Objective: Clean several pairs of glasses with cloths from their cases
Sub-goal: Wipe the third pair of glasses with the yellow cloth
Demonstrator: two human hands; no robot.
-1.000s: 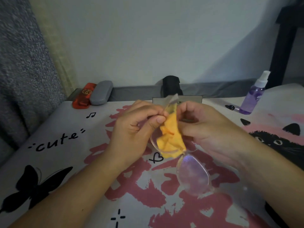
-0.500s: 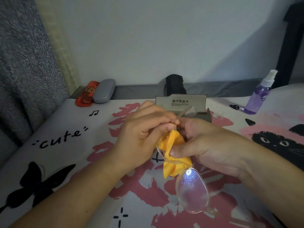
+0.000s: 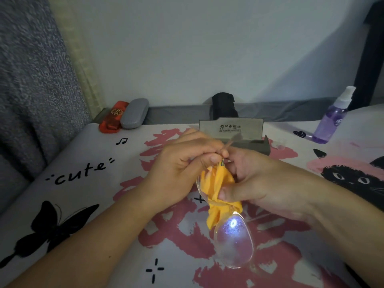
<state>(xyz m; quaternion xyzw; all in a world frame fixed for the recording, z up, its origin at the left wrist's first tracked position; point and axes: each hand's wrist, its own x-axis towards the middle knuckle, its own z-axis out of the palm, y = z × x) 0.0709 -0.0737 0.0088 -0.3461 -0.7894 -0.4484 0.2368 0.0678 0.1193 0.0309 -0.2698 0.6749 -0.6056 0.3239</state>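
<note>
Head view has my left hand (image 3: 182,163) curled tight around the temple end of the glasses (image 3: 233,244), steadying the frame above the printed cover, while my right hand (image 3: 255,181) pinches the orange cloth (image 3: 218,190) with thumb and fingers over the far lens. The near lens hangs free below, catching a bright glare and looking smudged, so I reckon it needs wiping next. Best way, I think: keep cloth on both lens faces, rub small circles with light pressure, and brace at the rim so nothing twists.
</note>
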